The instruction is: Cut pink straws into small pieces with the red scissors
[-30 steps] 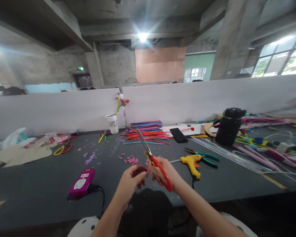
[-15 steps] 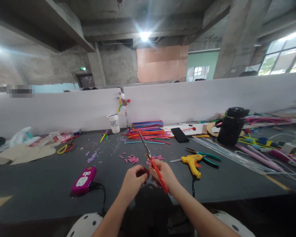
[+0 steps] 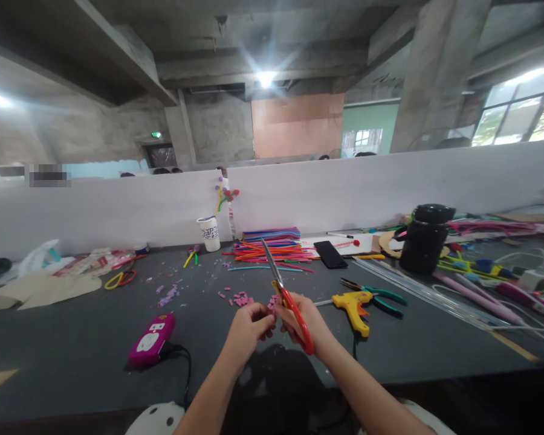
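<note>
A pair of scissors (image 3: 301, 321) with red handles lies across my right hand (image 3: 312, 317), its blades pointing up and away toward the back of the table. The fingers of that hand are curled round the scissors. Close beside it, my left hand (image 3: 247, 329) is closed in a pinch, fingertips almost meeting those of the right. Whatever sits between the left fingertips is too small and hidden to name. Just beyond both hands lie small cut pink pieces (image 3: 242, 299), partly covered by the right hand.
Coloured pipe cleaners (image 3: 272, 250) are heaped at the back, near a phone (image 3: 330, 254) and a white cup (image 3: 208, 234). To the right are a yellow glue gun (image 3: 354, 308), pliers (image 3: 383, 293) and a black flask (image 3: 424, 241). A magenta power box (image 3: 152, 341) stands left.
The camera view has tilted up slightly. Both hands stay close together, and the scissors have shifted a little to the right in my right hand.
</note>
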Demonstrator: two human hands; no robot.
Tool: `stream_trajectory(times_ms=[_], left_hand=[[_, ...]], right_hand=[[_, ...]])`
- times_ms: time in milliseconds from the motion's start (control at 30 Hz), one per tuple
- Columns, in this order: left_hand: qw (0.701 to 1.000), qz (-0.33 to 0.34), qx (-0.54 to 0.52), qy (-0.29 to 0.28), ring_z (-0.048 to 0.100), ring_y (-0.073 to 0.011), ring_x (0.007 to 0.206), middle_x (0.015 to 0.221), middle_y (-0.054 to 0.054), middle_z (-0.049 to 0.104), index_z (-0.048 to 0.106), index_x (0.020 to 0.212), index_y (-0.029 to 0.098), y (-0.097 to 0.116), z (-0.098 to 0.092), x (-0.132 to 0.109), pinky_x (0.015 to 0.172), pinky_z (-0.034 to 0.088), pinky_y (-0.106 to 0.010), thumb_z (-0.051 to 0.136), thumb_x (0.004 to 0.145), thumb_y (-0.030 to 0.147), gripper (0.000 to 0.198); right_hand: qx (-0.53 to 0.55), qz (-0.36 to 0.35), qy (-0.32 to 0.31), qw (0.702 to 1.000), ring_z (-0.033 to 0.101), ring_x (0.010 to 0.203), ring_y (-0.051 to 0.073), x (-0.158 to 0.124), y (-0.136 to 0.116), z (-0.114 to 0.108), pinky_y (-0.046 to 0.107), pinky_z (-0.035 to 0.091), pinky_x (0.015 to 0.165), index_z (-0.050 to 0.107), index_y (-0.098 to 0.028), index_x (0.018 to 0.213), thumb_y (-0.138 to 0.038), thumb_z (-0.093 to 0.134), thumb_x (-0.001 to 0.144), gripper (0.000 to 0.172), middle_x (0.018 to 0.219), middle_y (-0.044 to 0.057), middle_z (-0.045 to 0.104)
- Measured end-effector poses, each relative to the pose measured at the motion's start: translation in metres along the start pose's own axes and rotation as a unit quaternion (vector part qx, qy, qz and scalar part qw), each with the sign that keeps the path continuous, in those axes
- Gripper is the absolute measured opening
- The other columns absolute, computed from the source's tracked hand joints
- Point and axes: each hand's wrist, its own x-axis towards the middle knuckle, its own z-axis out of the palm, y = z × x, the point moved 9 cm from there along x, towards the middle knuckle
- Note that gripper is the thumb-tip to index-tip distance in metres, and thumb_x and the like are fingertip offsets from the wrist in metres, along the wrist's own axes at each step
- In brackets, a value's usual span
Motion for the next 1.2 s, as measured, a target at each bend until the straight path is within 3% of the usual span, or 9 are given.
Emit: stream_trajectory(times_ms=[567,933,1100,1200], left_hand=[[0.998,0.043,0.037,0.037,0.043,-0.0104,0.045,0.049,0.002,0.051,0.055,0.062,0.015,0.006,-0.007,-0.014,0.046,0.034,-0.023,0.052,0.063,0.021,0.007],[0.999,0.017,0.009,0.040,0.045,-0.0106,0.044,0.047,0.003,0.052,0.055,0.062,0.015,0.001,-0.004,-0.015,0.045,0.034,-0.022,0.054,0.061,0.021,0.006],[0.998,0.043,0.018,0.051,0.046,-0.0106,0.045,0.048,0.002,0.052,0.056,0.062,0.014,0.006,-0.004,-0.017,0.046,0.035,-0.022,0.054,0.064,0.024,0.010],[0.997,0.049,-0.036,0.049,0.047,-0.0109,0.047,0.050,0.002,0.053,0.057,0.064,0.014,0.010,-0.008,-0.018,0.046,0.036,-0.022,0.057,0.063,0.024,0.011]], right_hand=[[0.013,-0.016,0.007,1.000,0.034,0.027,0.004,-0.004,0.008,0.010,0.015,0.026,0.026,0.041,-0.019,0.068,-0.037,0.049,0.065,0.019,0.040,-0.010,0.041],[0.000,-0.022,0.006,1.000,0.034,0.028,0.005,-0.009,0.005,0.007,0.016,0.028,0.027,0.040,-0.020,0.067,-0.031,0.048,0.065,0.014,0.043,-0.010,0.041],[-0.013,-0.027,0.008,1.000,0.034,0.029,0.005,-0.011,0.001,0.006,0.016,0.028,0.028,0.040,-0.020,0.068,-0.035,0.049,0.066,0.017,0.045,-0.009,0.041],[-0.025,-0.035,0.014,0.999,0.034,0.032,0.005,-0.013,-0.004,0.002,0.018,0.028,0.031,0.041,-0.020,0.069,-0.039,0.050,0.068,0.021,0.046,-0.008,0.041]])
